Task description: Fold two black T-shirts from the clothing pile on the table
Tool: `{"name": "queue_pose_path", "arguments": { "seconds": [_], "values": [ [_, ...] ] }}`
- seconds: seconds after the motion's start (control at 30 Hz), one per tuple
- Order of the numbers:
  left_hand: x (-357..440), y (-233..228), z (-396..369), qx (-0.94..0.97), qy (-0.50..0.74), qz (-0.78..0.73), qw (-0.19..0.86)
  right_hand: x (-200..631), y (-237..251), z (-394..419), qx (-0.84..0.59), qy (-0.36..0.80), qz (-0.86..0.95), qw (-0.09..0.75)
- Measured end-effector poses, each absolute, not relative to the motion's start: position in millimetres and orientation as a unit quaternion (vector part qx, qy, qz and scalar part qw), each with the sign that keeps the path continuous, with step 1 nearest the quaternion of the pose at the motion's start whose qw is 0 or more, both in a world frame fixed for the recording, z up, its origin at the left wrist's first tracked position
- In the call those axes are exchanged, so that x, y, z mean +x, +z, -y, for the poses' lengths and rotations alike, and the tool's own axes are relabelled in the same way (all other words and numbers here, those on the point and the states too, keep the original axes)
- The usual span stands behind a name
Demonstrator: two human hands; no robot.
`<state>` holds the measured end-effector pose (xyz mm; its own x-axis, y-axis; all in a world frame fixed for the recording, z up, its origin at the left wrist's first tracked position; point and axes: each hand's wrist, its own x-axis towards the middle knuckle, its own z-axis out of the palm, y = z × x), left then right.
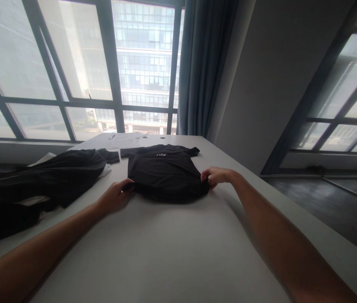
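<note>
A black T-shirt (164,170) lies spread on the white table (165,248), its sleeves toward the window and small white lettering near the far end. My left hand (120,194) pinches the near left corner of its hem. At the near right corner, my right hand (218,176) grips the hem between thumb and fingers. Between the two hands the near edge looks slightly raised and sags a little. Both hands are closed on the cloth, and some fingertips are hidden by it.
A heap of dark clothes (55,181) with white pieces lies on the table's left side. Papers (124,139) rest at the far end. Beyond stand large windows (143,54), a blue-grey curtain (202,63) and a pillar (273,75). The table's right edge borders a grey floor (320,198).
</note>
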<state>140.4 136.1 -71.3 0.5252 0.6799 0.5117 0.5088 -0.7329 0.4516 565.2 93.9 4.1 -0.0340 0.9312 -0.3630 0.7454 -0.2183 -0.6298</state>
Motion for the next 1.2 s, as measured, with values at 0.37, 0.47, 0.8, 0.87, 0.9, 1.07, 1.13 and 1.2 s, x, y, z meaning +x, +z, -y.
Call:
{"name": "queue_pose_path", "arguments": {
  "seconds": [0.37,0.47,0.8,0.87,0.9,1.07,1.13,1.2],
  "values": [
    [132,-61,-137,0.835,0.413,-0.354,0.078,598,28,-87,-0.591,0.293,0.621,0.422],
    [131,-61,-138,0.847,0.400,-0.326,0.128,605,22,-84,-0.618,0.354,0.621,0.326],
    [141,-63,-129,0.868,0.347,-0.326,0.140,598,-27,-116,-0.762,0.191,0.613,0.081],
    [142,-63,-130,0.860,0.354,-0.346,0.123,589,-39,-121,-0.755,0.119,0.641,0.072],
    [142,-63,-131,0.856,0.357,-0.353,0.122,585,-44,-123,-0.744,0.094,0.657,0.077],
    [139,-70,-137,0.854,0.352,-0.358,0.137,581,-47,-125,-0.720,0.079,0.685,0.080],
    [138,-73,-139,0.856,0.350,-0.351,0.147,589,-43,-123,-0.725,0.099,0.677,0.076],
    [138,-72,-138,0.857,0.344,-0.348,0.160,597,-38,-120,-0.736,0.148,0.656,0.074]
  ]
}}
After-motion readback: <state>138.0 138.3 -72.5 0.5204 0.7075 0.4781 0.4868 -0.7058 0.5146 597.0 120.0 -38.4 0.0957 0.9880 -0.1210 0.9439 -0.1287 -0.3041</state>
